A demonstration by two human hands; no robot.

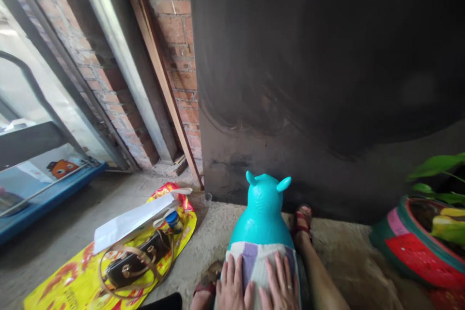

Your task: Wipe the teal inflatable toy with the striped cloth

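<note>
A turquoise inflatable animal toy with two small ears stands between my feet, its head toward the dark wall. Over its back lies a striped cloth in white, purple and pale grey. My left hand rests flat on the cloth's left side, fingers stretched out. Beside it, my right hand lies flat on the cloth too, with its fingers spread and a ring on one of them. Neither hand grips anything. The lower part of the toy is hidden by the cloth, the hands and the frame's bottom edge.
On the floor at left, a yellow plastic sheet bears a dark handbag, a white flat item and a blue-lidded jar. A potted plant stands at right. A blue-based cart is at far left. A dark wall panel rises ahead.
</note>
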